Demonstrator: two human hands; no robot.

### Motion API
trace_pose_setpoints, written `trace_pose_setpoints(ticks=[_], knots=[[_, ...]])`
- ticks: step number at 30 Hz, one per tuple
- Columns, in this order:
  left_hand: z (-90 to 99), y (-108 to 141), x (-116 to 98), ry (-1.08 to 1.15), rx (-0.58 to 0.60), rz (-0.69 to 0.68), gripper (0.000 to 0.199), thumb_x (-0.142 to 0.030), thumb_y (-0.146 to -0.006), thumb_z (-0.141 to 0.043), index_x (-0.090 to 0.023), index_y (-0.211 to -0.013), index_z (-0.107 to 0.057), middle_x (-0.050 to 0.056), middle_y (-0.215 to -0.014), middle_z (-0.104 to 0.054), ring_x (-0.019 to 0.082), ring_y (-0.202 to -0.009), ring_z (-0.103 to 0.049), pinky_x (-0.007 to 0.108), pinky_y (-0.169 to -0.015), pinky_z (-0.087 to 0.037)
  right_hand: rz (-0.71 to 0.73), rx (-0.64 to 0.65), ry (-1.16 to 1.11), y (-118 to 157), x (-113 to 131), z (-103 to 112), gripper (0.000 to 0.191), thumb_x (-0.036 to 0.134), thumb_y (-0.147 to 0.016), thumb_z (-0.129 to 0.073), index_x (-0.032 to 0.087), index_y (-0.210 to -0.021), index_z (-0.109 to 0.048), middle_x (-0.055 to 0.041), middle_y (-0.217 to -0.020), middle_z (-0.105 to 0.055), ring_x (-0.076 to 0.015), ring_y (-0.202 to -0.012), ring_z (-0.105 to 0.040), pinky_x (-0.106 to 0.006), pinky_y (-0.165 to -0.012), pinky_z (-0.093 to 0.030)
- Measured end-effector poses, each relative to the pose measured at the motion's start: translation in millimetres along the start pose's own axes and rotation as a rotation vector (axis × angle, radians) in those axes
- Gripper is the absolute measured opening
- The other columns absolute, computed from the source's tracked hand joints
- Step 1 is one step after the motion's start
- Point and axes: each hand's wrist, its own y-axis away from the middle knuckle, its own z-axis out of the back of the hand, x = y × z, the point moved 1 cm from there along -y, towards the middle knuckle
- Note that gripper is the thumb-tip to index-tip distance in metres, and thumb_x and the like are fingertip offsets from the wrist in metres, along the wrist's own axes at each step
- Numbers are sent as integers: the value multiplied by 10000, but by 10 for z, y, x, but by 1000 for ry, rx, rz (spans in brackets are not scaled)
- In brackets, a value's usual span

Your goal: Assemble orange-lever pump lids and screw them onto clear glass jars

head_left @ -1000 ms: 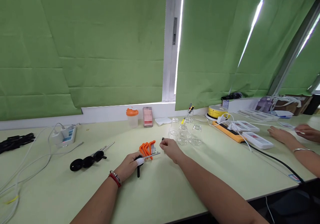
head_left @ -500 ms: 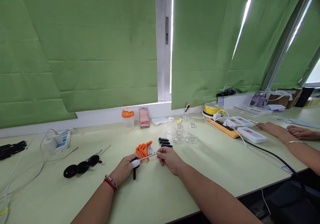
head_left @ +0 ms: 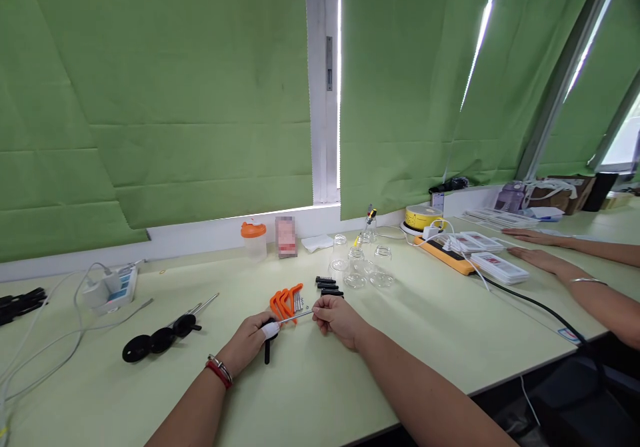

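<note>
1. Left hand (head_left: 250, 338): we grip a black handle (head_left: 267, 350) in closed fingers, with the thumb, in its white wrap, pressed near the base of the thin metal rod (head_left: 295, 317).
2. Right hand (head_left: 341, 320): we close thumb and forefinger together at the far end of the rod. The contact point is small, so we cannot tell whether we pinch the rod itself or a tiny part on it.
3. Change: one second ago our right fingers are apart from the rod, over the black toothed pieces (head_left: 329, 287); now they meet its tip, and those pieces show more fully. As we judge it, this gives the rod guidance at both ends.
4. Tool position: the rod spans our two hands above the table (head_left: 295, 394), just on our side of the orange bent pieces (head_left: 285, 302). Small metal pins (head_left: 299, 302) lie beside them.
5. Left area: three round black parts (head_left: 162, 340) lie in a row with metal rods (head_left: 207, 305) beside them.
6. Right area: upturned glasses (head_left: 355, 271) stand beyond the black toothed pieces. Farther right, a co-worker's hands (head_left: 534, 258) rest on the table.
</note>
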Motion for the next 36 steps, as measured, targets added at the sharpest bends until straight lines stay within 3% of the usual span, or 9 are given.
trace_pose_setpoints(ticks=[13,21,29,36], knots=[[-22,10,-10,-68,21,-74,287,-405,-833,-433,-175,-822,-605,5,-768,-541,165,-711,-441,264,-651,-366,-71,15,185,35,82,29,145,200,-799,-529,167,-666,-482,26,-564,-548,-38,-389,-375,-177,-375,-268],[-25,-1,-26,-113,22,-72,323,-435,-834,-418,-180,-845,-617,6,-765,-546,174,-718,-453,269,-661,-378,-91,33,239,57,126,17,266,259,-864,-474,164,-615,-475,12,-555,-542,-46,-384,-372,-181,-372,-250],[-18,-3,-29,-115,19,-67,337,-461,-823,-437,-181,-842,-623,12,-775,-573,184,-736,-477,276,-674,-397,-58,42,230,12,48,46,203,319,-855,-534,181,-711,-495,20,-618,-565,-51,-423,-398,-181,-404,-285],[-35,-2,-75,-129,28,-62,351,-476,-827,-426,-180,-836,-614,19,-789,-579,190,-740,-483,287,-683,-398,-42,49,232,-2,32,52,303,381,-874,-523,175,-656,-483,15,-598,-559,-56,-429,-395,-187,-407,-292]])
